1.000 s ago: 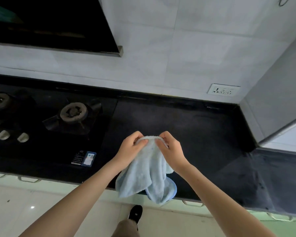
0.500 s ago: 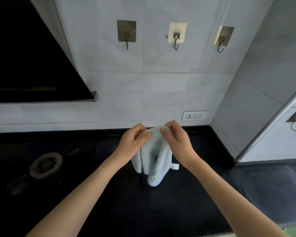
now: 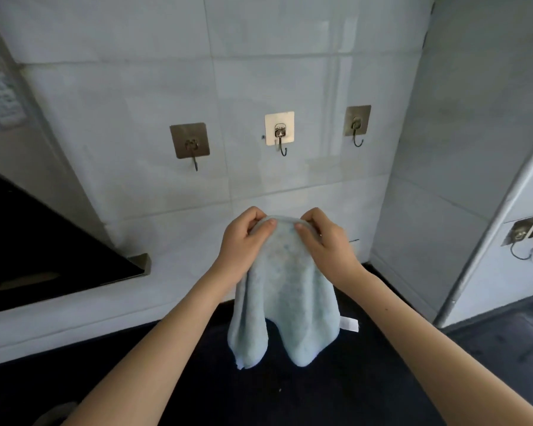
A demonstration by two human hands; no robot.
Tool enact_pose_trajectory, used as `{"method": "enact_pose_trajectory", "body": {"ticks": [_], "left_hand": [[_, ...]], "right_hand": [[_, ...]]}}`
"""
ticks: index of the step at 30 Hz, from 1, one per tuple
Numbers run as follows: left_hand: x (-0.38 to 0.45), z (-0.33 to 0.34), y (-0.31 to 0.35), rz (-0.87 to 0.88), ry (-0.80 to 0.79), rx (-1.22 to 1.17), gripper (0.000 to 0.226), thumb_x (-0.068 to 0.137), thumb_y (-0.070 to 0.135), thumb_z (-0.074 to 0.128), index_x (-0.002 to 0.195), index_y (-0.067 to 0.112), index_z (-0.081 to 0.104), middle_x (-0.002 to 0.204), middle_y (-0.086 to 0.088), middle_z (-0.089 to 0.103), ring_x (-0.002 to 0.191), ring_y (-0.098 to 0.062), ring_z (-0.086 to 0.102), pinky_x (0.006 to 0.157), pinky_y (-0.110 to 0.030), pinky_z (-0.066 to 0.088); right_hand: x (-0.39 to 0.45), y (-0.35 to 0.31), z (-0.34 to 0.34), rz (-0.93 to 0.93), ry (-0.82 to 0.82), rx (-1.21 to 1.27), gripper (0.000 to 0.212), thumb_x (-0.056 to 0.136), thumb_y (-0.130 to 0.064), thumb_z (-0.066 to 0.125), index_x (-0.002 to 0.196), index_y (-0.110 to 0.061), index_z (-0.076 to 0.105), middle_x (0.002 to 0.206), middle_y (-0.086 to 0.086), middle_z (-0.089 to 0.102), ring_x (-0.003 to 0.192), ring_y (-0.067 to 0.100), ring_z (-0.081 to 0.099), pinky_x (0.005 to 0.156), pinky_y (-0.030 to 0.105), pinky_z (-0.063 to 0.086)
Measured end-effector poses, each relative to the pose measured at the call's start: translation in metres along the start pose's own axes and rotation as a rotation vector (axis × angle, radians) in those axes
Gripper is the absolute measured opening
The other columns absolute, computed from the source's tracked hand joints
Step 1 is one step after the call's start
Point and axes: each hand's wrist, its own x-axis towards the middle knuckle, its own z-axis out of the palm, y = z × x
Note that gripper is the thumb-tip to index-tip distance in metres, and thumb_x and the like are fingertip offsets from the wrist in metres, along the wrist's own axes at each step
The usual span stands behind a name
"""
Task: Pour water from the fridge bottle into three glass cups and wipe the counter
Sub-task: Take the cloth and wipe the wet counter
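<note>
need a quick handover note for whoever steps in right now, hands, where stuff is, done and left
Left hand: pinches the top edge of the light blue cloth.
Right hand: pinches the same edge beside it.
Cloth: held up in front of the tiled wall, hanging over the dark counter, below three bare wall hooks; the middle hook is right above it.
Done: cannot tell; bottle and cups are out of view.
Left: probably hang the cloth on a hook, then check the cups.
</note>
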Motion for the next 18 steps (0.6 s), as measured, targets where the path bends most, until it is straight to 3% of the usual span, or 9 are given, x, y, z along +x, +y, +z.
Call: {"method": "enact_pose_trajectory", "body": {"ticks": [4, 7, 13, 18], "left_hand": [[0.04, 0.007, 0.003, -0.026, 0.049, -0.015, 0.027, 0.092, 0.016, 0.061, 0.069, 0.011, 0.05, 0.055, 0.013, 0.041, 0.054, -0.002, 0.038, 0.053, -0.014, 0.03], [0.072, 0.011, 0.007, -0.047, 0.077, -0.021, 0.023, 0.092, 0.016, 0.062, 0.075, 0.005, 0.053, 0.064, 0.0, 0.044, 0.061, -0.009, 0.041, 0.055, -0.019, 0.031], [0.149, 0.018, 0.02, -0.108, 0.193, -0.035, 0.03, 0.09, 0.021, 0.062, 0.085, -0.009, 0.06, 0.074, -0.009, 0.052, 0.069, -0.015, 0.048, 0.064, -0.027, 0.036], [0.192, 0.026, 0.015, -0.267, 0.316, -0.106, 0.026, 0.086, 0.023, 0.066, 0.065, 0.012, 0.055, 0.061, -0.001, 0.051, 0.056, -0.011, 0.047, 0.055, -0.024, 0.037]], "right_hand": [[0.043, 0.004, -0.01, 0.078, 0.064, 0.122, 0.009, 0.097, -0.016, 0.056, 0.088, -0.018, 0.059, 0.071, -0.012, 0.052, 0.063, -0.001, 0.046, 0.06, 0.01, 0.036], [0.081, 0.007, -0.019, 0.102, 0.104, 0.246, 0.007, 0.095, -0.01, 0.056, 0.094, -0.014, 0.062, 0.076, -0.006, 0.054, 0.065, -0.001, 0.048, 0.062, 0.009, 0.038], [0.162, 0.007, -0.028, 0.123, 0.154, 0.291, 0.006, 0.095, -0.01, 0.052, 0.097, -0.015, 0.056, 0.082, -0.002, 0.055, 0.056, -0.001, 0.047, 0.049, 0.012, 0.038], [0.206, 0.016, -0.019, 0.149, 0.186, 0.248, 0.004, 0.094, -0.013, 0.054, 0.097, -0.014, 0.053, 0.083, -0.005, 0.055, 0.068, 0.009, 0.05, 0.06, 0.019, 0.041]]}}
